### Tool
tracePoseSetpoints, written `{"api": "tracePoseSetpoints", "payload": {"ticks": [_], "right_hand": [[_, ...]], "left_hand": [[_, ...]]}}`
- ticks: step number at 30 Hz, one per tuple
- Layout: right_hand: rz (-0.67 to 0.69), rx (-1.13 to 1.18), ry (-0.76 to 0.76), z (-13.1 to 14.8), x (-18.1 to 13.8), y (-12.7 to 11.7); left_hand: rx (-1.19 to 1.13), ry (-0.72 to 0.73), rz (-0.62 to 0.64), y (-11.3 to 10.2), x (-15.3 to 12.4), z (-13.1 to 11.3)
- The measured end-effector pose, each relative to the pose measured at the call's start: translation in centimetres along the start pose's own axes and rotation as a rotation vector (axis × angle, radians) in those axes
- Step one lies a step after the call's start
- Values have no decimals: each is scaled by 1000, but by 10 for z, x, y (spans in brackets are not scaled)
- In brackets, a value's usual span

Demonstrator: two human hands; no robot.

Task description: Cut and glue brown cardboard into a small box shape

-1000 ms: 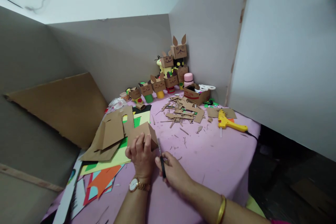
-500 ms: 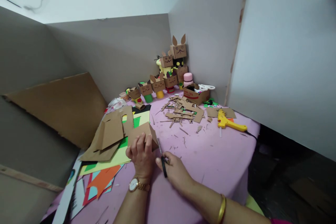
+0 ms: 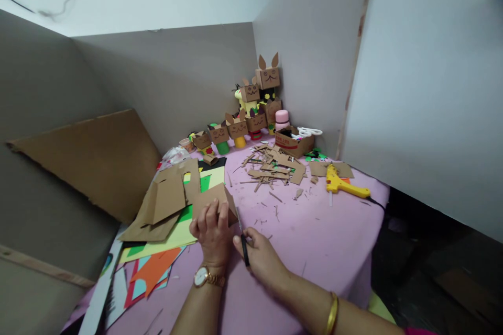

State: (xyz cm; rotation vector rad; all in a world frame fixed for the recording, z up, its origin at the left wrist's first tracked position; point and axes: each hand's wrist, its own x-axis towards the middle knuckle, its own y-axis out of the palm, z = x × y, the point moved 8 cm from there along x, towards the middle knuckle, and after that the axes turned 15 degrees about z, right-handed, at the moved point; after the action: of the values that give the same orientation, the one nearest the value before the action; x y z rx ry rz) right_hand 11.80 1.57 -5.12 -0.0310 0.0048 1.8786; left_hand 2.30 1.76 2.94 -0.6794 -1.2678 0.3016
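Observation:
My left hand point(image 3: 212, 229), with a watch at its wrist, is closed over the near side of a small cardboard box point(image 3: 211, 196). The fingers bend across the box's top, and the thumb is hidden. In my right hand point(image 3: 262, 254) is a pair of scissors point(image 3: 244, 248) with a black handle. Its thin metal blade points away from me and lies close along the box's right edge; whether it touches the cardboard, I cannot tell. Left of the box, folded cardboard pieces point(image 3: 167, 199) rest on coloured paper sheets point(image 3: 173, 241).
Cardboard scraps point(image 3: 275, 165) are heaped mid-table on the pink cloth point(image 3: 314, 241). A yellow glue gun point(image 3: 346, 186) lies at the right, its cord over the edge. Several box-headed animal figures point(image 3: 238, 128) stand at the back beside a small carton point(image 3: 293, 141). Grey panels point(image 3: 165, 73) enclose the table.
Hardly anything differs. The whole view has shifted very slightly, while both hands, the box and the scissors keep the same pose.

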Motion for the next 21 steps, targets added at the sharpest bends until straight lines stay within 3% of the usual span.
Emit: {"api": "tracePoseSetpoints", "payload": {"ticks": [14, 21], "right_hand": [[18, 144, 82, -4, -2, 5], [44, -83, 59, 2, 4, -25]], "left_hand": [[-21, -53, 4, 1, 1, 5], [-62, -129, -43, -7, 1, 15]]}}
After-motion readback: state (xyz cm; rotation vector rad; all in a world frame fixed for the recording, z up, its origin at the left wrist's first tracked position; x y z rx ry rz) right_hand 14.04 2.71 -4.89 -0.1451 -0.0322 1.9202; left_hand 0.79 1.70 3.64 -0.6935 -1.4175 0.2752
